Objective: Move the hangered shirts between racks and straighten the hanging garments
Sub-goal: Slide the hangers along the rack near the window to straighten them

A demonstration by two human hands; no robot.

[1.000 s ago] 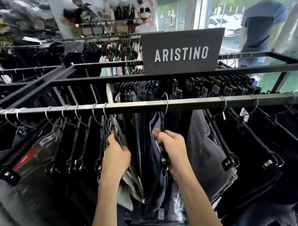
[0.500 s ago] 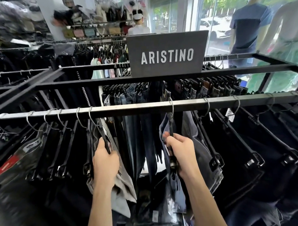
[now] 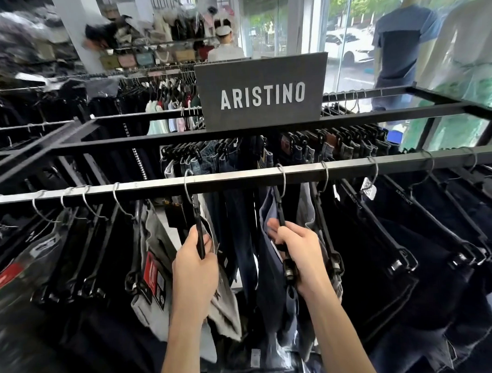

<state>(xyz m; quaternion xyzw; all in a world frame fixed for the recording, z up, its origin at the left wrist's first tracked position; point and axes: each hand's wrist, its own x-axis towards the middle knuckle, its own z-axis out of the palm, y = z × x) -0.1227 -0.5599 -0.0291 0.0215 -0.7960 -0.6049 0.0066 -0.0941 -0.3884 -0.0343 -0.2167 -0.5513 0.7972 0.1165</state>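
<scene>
A silver rail [image 3: 239,179] runs across in front of me with several dark clip hangers hooked on it. My left hand [image 3: 196,269] grips a black hanger [image 3: 197,216] that carries a light grey garment [image 3: 224,305]. My right hand [image 3: 301,254] grips another black hanger [image 3: 279,207] holding a dark blue garment [image 3: 266,270]. Between the two hangers there is an open gap on the rail. Dark jeans [image 3: 397,250] hang to the right, and dark garments with a red tag [image 3: 151,272] hang to the left.
A grey ARISTINO sign [image 3: 263,92] stands on the black upper frame [image 3: 180,139]. More jeans hang on the rail behind. A person in a white cap [image 3: 224,43] stands far back. Mannequins [image 3: 399,47] stand by the window at right.
My left hand has slid its hanger with the grey garment rightwards, away from the left bunch. My right hand keeps its hanger; the gap between the two has narrowed.
</scene>
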